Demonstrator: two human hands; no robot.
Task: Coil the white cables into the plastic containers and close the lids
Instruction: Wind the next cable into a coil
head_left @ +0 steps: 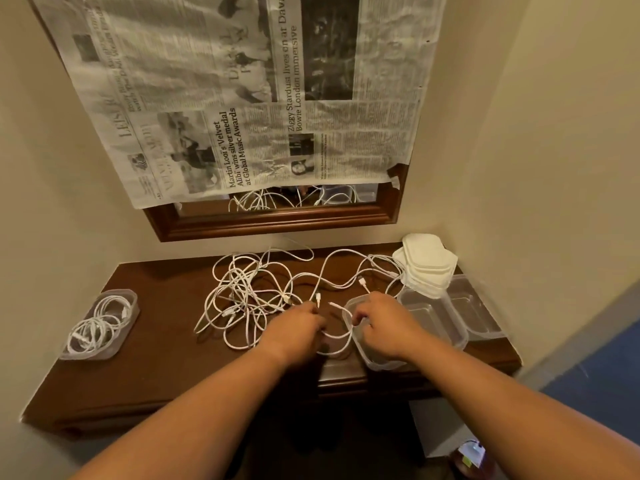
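Note:
A tangle of white cables [249, 292] lies across the middle of the dark wooden table [166, 372]. My left hand [294, 329] grips a loop of white cable just right of the tangle. My right hand [382, 320] pinches the same cable over the near clear plastic container [375, 362], which stands open at the table's front edge. Two more open clear containers [436, 317] stand to its right. At the far left, a closed container [100, 325] holds coiled white cables.
A stack of white lids [427, 263] sits at the back right corner, against the wall. A wood-framed mirror [277, 220] covered with newspaper hangs behind the table. Walls close in on both sides. Blue floor shows at the lower right.

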